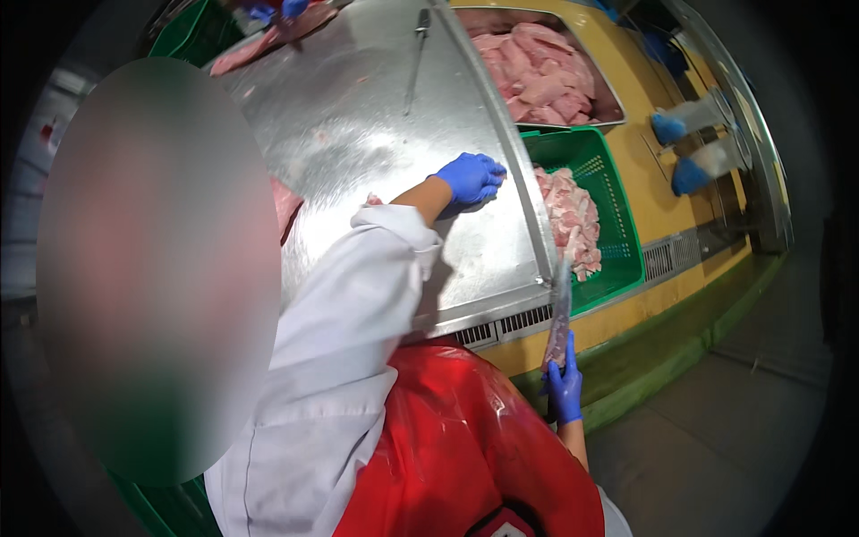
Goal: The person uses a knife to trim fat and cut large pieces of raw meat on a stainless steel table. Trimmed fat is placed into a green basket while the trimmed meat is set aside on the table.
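The left hand (470,177), gloved in blue, is laid half-curled and empty on the steel surface (376,134) at centre frame, beside the green crate (617,234) of meat pieces (568,219). The right hand (565,387), lower right, is closed on a knife (560,315), blade upward. The blade is best kept pointed away from the body.

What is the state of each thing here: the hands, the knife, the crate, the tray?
left hand: gloved blue, resting on the steel table
right hand: gloved blue, closed around a knife
knife: held upright, blade up
green crate: partly filled with raw meat pieces
metal tray: filled with raw meat
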A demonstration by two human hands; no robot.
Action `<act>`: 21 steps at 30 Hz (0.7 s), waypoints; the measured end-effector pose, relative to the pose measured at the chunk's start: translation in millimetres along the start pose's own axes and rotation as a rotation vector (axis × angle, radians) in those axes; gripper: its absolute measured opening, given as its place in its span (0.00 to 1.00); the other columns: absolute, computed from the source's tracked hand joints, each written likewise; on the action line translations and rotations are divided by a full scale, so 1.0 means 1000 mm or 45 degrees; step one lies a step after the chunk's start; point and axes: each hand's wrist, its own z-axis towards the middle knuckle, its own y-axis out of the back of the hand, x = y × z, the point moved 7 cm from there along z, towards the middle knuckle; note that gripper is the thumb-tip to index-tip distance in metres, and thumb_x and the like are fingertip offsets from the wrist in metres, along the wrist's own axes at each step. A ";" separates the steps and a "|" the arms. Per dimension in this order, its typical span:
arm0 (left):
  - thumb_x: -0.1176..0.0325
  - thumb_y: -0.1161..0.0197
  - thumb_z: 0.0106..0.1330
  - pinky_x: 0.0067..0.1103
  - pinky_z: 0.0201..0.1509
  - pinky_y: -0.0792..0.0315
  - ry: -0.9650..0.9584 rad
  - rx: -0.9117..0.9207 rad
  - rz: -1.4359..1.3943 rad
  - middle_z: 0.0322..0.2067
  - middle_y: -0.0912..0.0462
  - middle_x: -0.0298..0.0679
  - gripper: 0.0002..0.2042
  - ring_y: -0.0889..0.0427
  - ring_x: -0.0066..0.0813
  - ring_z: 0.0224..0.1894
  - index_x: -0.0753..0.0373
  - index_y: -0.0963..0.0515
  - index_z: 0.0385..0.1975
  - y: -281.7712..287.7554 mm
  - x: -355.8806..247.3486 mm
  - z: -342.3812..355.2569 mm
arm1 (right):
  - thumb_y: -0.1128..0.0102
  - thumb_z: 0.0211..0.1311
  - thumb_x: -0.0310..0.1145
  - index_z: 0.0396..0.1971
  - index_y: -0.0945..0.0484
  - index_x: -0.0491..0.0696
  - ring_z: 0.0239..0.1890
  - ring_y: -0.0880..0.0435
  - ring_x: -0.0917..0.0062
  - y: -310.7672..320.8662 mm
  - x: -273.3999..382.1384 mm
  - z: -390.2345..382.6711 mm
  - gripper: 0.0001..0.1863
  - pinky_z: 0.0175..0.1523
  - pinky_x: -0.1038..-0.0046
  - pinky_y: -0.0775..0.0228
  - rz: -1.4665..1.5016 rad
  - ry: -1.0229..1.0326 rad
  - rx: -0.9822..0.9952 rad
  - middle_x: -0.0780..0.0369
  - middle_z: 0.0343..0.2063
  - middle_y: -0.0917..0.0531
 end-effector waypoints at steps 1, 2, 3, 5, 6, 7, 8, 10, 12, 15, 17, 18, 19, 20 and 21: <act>0.49 0.36 0.60 0.41 0.56 0.27 -0.204 0.059 0.031 0.56 0.21 0.50 0.24 0.21 0.53 0.55 0.62 0.19 0.48 0.012 -0.019 -0.023 | 0.50 0.69 0.24 0.77 0.50 0.57 0.19 0.28 0.84 0.004 -0.005 -0.006 0.39 0.23 0.79 0.33 0.014 -0.023 -0.059 0.65 0.21 0.23; 0.50 0.35 0.59 0.41 0.56 0.27 -0.386 0.115 0.069 0.56 0.21 0.49 0.24 0.21 0.53 0.54 0.62 0.20 0.48 0.028 -0.038 -0.060 | 0.50 0.70 0.24 0.77 0.50 0.57 0.19 0.28 0.85 0.005 -0.003 -0.008 0.38 0.23 0.79 0.33 0.026 -0.040 -0.096 0.66 0.21 0.24; 0.48 0.35 0.60 0.41 0.59 0.31 -0.334 0.011 0.049 0.55 0.22 0.45 0.24 0.24 0.50 0.57 0.62 0.20 0.45 0.040 -0.043 -0.105 | 0.50 0.70 0.25 0.77 0.50 0.57 0.18 0.29 0.85 0.002 -0.001 -0.007 0.38 0.22 0.79 0.33 0.072 -0.072 -0.083 0.65 0.21 0.24; 0.56 0.36 0.61 0.43 0.61 0.35 -0.020 -0.018 0.131 0.53 0.23 0.43 0.14 0.25 0.46 0.54 0.56 0.20 0.41 0.052 -0.043 -0.203 | 0.48 0.70 0.25 0.77 0.51 0.58 0.17 0.29 0.85 -0.010 0.012 0.006 0.38 0.20 0.80 0.33 0.155 -0.116 -0.037 0.65 0.21 0.25; 0.62 0.38 0.61 0.44 0.60 0.35 0.118 -0.097 0.277 0.45 0.22 0.42 0.08 0.25 0.46 0.51 0.55 0.20 0.37 0.054 -0.034 -0.258 | 0.47 0.71 0.27 0.78 0.52 0.58 0.16 0.29 0.86 -0.017 0.016 0.019 0.39 0.18 0.80 0.33 0.143 -0.055 0.015 0.65 0.20 0.25; 0.66 0.38 0.59 0.44 0.59 0.34 0.239 -0.144 0.438 0.38 0.22 0.42 0.04 0.24 0.47 0.48 0.56 0.21 0.31 0.072 -0.032 -0.296 | 0.47 0.71 0.27 0.78 0.52 0.58 0.16 0.29 0.85 -0.028 0.023 0.034 0.39 0.18 0.80 0.33 0.129 -0.009 0.073 0.65 0.20 0.25; 0.68 0.37 0.57 0.41 0.56 0.31 0.553 -0.256 0.306 0.34 0.22 0.43 0.02 0.23 0.48 0.45 0.56 0.21 0.29 0.083 -0.020 -0.347 | 0.47 0.71 0.27 0.78 0.52 0.57 0.16 0.29 0.85 -0.041 0.033 0.050 0.39 0.18 0.80 0.33 0.108 0.037 0.145 0.65 0.20 0.25; 0.66 0.36 0.61 0.37 0.47 0.24 0.971 -0.498 0.481 0.36 0.21 0.41 0.04 0.21 0.47 0.42 0.57 0.20 0.32 0.106 -0.024 -0.437 | 0.49 0.71 0.26 0.78 0.52 0.58 0.17 0.28 0.85 -0.073 0.064 0.075 0.38 0.20 0.81 0.31 0.069 0.141 0.307 0.65 0.20 0.25; 0.63 0.37 0.63 0.41 0.45 0.25 1.227 -0.619 0.566 0.35 0.21 0.44 0.06 0.20 0.51 0.39 0.57 0.21 0.32 0.113 -0.039 -0.525 | 0.48 0.71 0.26 0.78 0.52 0.57 0.19 0.27 0.86 -0.111 0.104 0.102 0.39 0.22 0.81 0.30 -0.176 0.471 0.434 0.65 0.23 0.24; 0.60 0.38 0.66 0.42 0.43 0.23 1.559 -0.625 0.528 0.38 0.20 0.45 0.09 0.19 0.53 0.40 0.58 0.21 0.37 0.120 -0.081 -0.648 | 0.46 0.69 0.28 0.76 0.47 0.54 0.25 0.23 0.84 -0.164 0.136 0.132 0.37 0.31 0.77 0.27 -0.347 0.453 0.554 0.62 0.31 0.19; 0.59 0.38 0.66 0.40 0.44 0.22 1.651 -0.706 0.540 0.41 0.18 0.46 0.10 0.18 0.53 0.41 0.57 0.20 0.41 0.138 -0.127 -0.707 | 0.44 0.68 0.29 0.75 0.44 0.53 0.30 0.20 0.81 -0.207 0.151 0.147 0.36 0.37 0.75 0.25 -0.310 0.392 0.674 0.60 0.35 0.16; 0.58 0.38 0.67 0.39 0.45 0.22 1.671 -0.742 0.518 0.42 0.18 0.46 0.12 0.17 0.52 0.42 0.56 0.19 0.43 0.141 -0.153 -0.738 | 0.44 0.68 0.30 0.74 0.43 0.52 0.31 0.19 0.80 -0.241 0.162 0.152 0.36 0.40 0.74 0.24 -0.251 0.432 0.779 0.59 0.37 0.16; 0.54 0.37 0.65 0.36 0.47 0.21 1.628 -0.601 0.612 0.44 0.17 0.46 0.15 0.16 0.49 0.41 0.55 0.18 0.44 0.137 -0.160 -0.772 | 0.43 0.68 0.31 0.74 0.42 0.51 0.33 0.17 0.79 -0.267 0.175 0.154 0.35 0.42 0.73 0.23 -0.173 0.469 0.842 0.58 0.38 0.15; 0.50 0.37 0.64 0.35 0.47 0.21 2.024 0.210 0.345 0.44 0.16 0.47 0.19 0.16 0.50 0.40 0.57 0.19 0.47 0.135 -0.159 -0.784 | 0.42 0.67 0.33 0.73 0.42 0.51 0.35 0.16 0.77 -0.302 0.190 0.162 0.35 0.45 0.72 0.23 -0.218 0.481 0.894 0.56 0.38 0.15; 0.49 0.37 0.64 0.36 0.46 0.21 1.943 0.241 0.516 0.44 0.16 0.48 0.20 0.16 0.50 0.40 0.58 0.19 0.47 0.152 -0.168 -0.781 | 0.42 0.67 0.34 0.73 0.41 0.52 0.37 0.15 0.75 -0.344 0.208 0.169 0.35 0.48 0.71 0.23 -0.248 0.490 0.958 0.54 0.38 0.15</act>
